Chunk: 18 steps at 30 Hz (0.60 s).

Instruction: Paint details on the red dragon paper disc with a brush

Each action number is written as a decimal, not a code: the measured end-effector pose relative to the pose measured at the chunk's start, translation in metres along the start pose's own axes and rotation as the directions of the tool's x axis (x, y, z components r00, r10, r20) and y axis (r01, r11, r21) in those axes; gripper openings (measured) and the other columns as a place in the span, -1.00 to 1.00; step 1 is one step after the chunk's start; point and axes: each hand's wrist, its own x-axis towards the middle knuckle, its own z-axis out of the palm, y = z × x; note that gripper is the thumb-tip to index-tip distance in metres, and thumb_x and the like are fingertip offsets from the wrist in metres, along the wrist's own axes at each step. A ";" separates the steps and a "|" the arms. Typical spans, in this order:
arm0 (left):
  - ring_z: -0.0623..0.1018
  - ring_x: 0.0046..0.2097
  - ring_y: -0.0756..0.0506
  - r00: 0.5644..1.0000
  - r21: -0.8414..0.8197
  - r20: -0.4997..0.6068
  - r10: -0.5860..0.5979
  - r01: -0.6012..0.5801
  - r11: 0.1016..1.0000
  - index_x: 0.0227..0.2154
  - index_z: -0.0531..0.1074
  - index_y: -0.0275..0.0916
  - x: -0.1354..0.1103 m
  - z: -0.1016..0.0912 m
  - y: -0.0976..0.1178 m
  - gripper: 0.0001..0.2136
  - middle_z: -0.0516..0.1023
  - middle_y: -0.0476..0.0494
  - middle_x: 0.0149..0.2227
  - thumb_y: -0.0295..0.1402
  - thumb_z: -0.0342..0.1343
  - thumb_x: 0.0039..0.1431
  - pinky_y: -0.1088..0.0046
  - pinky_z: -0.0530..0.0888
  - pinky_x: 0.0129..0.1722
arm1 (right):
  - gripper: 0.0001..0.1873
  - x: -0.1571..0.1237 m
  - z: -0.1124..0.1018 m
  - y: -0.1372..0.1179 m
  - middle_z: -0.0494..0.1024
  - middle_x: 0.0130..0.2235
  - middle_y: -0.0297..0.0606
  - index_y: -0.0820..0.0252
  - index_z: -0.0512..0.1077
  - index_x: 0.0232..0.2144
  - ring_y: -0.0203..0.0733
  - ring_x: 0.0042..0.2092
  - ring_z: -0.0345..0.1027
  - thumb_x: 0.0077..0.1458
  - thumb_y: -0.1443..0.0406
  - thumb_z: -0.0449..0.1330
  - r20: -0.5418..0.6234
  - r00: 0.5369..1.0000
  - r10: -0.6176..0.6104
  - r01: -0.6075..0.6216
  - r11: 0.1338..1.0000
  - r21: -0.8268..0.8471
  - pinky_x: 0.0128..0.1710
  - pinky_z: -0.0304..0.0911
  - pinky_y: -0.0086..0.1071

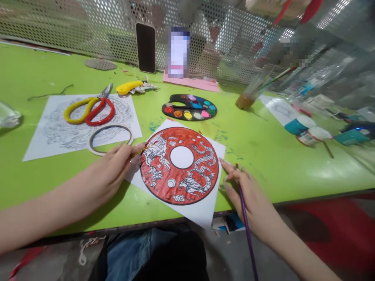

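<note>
**"What did your hands have?"**

"My left hand [108, 175] was closed narrow in a pinch on a thin gold strand [140, 152], whose tip met the left rim of the red dragon disc [181, 166]. My right hand [249, 199] held a purple-handled paintbrush [247, 230] between its fingers, the handle slanting down past the near edge of the worktop [258, 171]."

**"Why hold them like that?"**

"The disc's paper sheet [202, 212] lay at a slant right in front of me, so both hands reached it easily. My right fingertips [222, 166] sat at its right edge, probably to steady it."

**"And the rest?"**

"The paint palette [189, 107] lay just beyond, near the brush (the scissors [89, 111] and masking tape roll [109, 139] sat left, on a second printed sheet [38, 144])."
</note>
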 end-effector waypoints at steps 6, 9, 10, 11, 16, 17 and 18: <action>0.53 -0.17 -0.15 0.988 0.053 0.095 -0.119 0.115 0.992 -0.08 0.31 -0.31 0.011 0.000 0.006 -0.54 0.49 -0.19 -0.12 -0.13 -0.42 0.41 0.24 0.50 -0.08 | -0.91 -0.023 0.008 -0.011 0.42 0.17 0.14 0.12 0.19 -0.13 0.15 0.19 0.33 0.33 0.28 -0.03 -0.073 0.990 -0.120 0.113 0.989 -0.098 0.13 0.21 0.36; 0.53 -0.21 -0.17 0.992 0.076 0.058 -0.116 0.111 0.991 -0.19 0.29 -0.26 0.021 0.001 0.002 -0.56 0.49 -0.10 -0.23 -0.06 -0.39 0.38 0.23 0.51 -0.16 | -0.89 -0.034 0.007 -0.006 0.40 0.20 0.03 0.08 0.18 -0.11 0.06 0.24 0.26 0.31 0.32 -0.02 -0.109 0.987 -0.122 0.124 0.992 0.010 0.17 0.23 0.24; 0.53 -0.25 -0.17 0.987 0.085 0.053 -0.152 0.147 0.985 -0.21 0.27 -0.24 0.023 0.000 0.000 -0.57 0.49 -0.09 -0.28 -0.04 -0.39 0.38 0.24 0.52 -0.21 | -0.88 -0.035 0.005 -0.002 0.38 0.22 -0.01 0.06 0.17 -0.10 0.02 0.28 0.22 0.31 0.33 -0.03 -0.120 0.986 -0.114 0.122 0.991 0.060 0.20 0.22 0.19; 0.53 -0.27 -0.16 0.982 0.093 0.043 -0.185 0.181 0.979 -0.21 0.25 -0.23 0.024 0.000 -0.002 -0.57 0.49 -0.08 -0.29 -0.03 -0.39 0.38 0.25 0.52 -0.24 | -0.86 -0.034 0.002 0.002 0.35 0.25 -0.04 0.04 0.17 -0.08 -0.02 0.30 0.16 0.32 0.32 -0.03 -0.134 0.986 -0.099 0.113 0.988 0.102 0.22 0.21 0.13; 0.51 -0.25 -0.12 0.969 0.171 -0.240 -0.048 0.091 0.981 -0.19 0.22 -0.21 -0.010 0.006 -0.018 -0.62 0.47 -0.10 -0.26 -0.11 -0.42 0.39 0.24 0.54 -0.19 | -0.87 -0.002 -0.013 0.030 0.27 0.30 -0.05 0.02 0.17 -0.11 0.08 0.32 0.09 0.33 0.17 -0.05 -0.070 0.997 -0.021 0.032 0.988 0.152 0.19 0.24 0.18; 0.53 -0.22 -0.14 0.963 0.185 -0.269 -0.021 0.073 0.980 -0.17 0.22 -0.20 -0.023 0.011 -0.019 -0.65 0.50 -0.12 -0.23 -0.10 -0.37 0.37 0.21 0.56 -0.17 | -0.85 0.007 -0.014 0.035 0.27 0.30 -0.06 0.02 0.17 -0.13 0.11 0.32 0.10 0.33 0.13 -0.05 -0.014 1.000 -0.016 0.018 0.988 0.153 0.18 0.23 0.21; 0.54 -0.13 -0.17 0.959 0.203 -0.284 -0.015 0.076 0.976 -0.10 0.21 -0.18 -0.037 0.017 -0.020 -0.71 0.52 -0.16 -0.10 -0.16 -0.34 0.38 0.11 0.52 -0.03 | -0.83 0.014 -0.013 0.038 0.27 0.30 -0.07 0.03 0.17 -0.16 0.13 0.32 0.10 0.32 0.11 -0.05 0.038 0.999 -0.016 0.010 0.990 0.144 0.18 0.22 0.23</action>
